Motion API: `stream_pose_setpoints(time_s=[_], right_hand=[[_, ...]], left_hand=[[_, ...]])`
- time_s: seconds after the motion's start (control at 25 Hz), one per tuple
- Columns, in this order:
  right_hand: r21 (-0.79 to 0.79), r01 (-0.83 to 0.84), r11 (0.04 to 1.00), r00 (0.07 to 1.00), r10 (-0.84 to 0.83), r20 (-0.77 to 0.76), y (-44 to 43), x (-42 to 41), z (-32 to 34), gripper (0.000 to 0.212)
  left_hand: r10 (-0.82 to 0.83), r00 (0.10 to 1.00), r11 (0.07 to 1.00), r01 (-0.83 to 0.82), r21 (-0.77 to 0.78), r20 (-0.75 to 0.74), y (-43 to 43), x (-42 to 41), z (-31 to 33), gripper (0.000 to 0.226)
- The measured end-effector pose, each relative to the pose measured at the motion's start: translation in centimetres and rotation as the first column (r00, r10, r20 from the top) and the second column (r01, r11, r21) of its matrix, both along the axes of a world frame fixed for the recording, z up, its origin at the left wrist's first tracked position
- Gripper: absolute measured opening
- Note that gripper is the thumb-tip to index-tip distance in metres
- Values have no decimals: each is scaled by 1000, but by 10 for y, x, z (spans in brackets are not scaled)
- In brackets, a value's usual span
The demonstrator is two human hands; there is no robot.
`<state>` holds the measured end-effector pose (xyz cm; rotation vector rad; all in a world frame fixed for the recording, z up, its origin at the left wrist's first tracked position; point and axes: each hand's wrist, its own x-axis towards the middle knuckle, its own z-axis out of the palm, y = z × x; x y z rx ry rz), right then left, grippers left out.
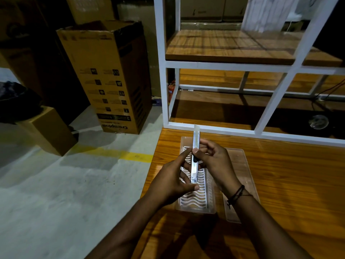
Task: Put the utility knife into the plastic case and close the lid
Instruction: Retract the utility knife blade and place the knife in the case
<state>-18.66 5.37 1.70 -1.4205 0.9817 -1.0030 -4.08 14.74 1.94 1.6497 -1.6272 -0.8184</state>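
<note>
- Holding the slim silver utility knife [194,161], both the left hand [174,181] and right hand [216,161] have their grip clamped on it.
- It hangs above the open clear plastic case [210,199]; the clear flat lid [244,172] lies right on the wooden tabletop [289,184].

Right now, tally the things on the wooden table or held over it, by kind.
Utility knife: 1, held in both hands
Clear plastic case base: 1
Clear lid: 1, lying beside the base
Total: 3

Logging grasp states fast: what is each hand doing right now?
Left hand: closed on the utility knife, lower end.
Right hand: closed on the utility knife, near the middle, above the plastic case.
</note>
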Motion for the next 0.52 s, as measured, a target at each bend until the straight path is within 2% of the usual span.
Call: stream_pose_setpoints(time_s=[0.2, 0.52], right_hand=[[14, -21, 1000, 999, 21, 25, 7, -1, 0, 36], [29, -82, 996, 996, 82, -21, 14, -3, -4, 42]], left_hand=[[5, 1000, 1000, -6, -19, -13, -2, 2, 2, 114], [17, 999, 999, -19, -47, -41, -4, 5, 4, 110]])
